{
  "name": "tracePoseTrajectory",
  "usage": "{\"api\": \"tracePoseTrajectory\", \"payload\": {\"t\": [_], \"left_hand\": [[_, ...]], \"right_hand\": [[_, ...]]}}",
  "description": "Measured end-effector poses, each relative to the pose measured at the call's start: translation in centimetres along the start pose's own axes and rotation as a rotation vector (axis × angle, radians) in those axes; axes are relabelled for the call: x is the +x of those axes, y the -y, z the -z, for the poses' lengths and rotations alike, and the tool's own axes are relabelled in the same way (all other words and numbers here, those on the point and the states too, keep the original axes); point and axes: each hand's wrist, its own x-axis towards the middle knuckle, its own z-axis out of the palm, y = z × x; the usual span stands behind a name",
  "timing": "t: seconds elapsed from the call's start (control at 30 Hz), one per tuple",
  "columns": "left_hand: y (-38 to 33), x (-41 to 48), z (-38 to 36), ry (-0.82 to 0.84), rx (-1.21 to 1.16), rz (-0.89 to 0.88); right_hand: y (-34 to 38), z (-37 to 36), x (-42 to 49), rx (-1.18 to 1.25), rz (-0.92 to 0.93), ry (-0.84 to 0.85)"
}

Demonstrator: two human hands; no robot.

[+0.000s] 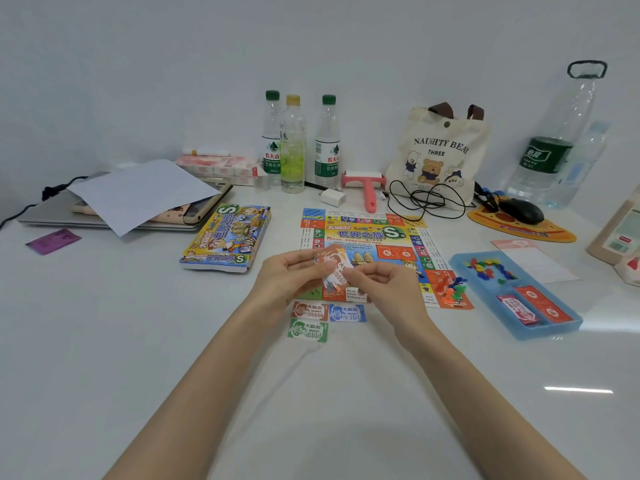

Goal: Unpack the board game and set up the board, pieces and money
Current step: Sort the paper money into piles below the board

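A small wad of play money (334,271) is being held over the near edge of the board (367,237) by both hands. It is being gripped by the left hand (291,275) with curled fingers and thumb, and its near end is being pinched by the right hand (384,289). The board is lying unfolded on the table (138,341). A red note (309,310), blue note (347,313) and green note (307,330) are lying just before it. The box (227,237) is lying left; the tray (545,333), containing coloured pieces (486,268), right.
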Motion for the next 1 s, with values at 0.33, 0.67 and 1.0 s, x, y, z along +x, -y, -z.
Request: {"api": "tracePoseTrajectory", "payload": {"t": [0.33,0.67,1.0], "left_hand": [[-0.4,-0.1,0.2,-0.029,-0.033,0.03],[-2.0,0.7,3.5,-0.135,-0.157,-0.08],[-2.1,0.8,4.0,-0.164,-0.209,-0.081]], "right_hand": [[0.3,0.4,0.0,-0.053,0.049,0.086],[2.0,1.5,0.3,-0.219,0.026,0.188],[2.9,-0.9,1.4,-0.596,0.097,0.46]]}}
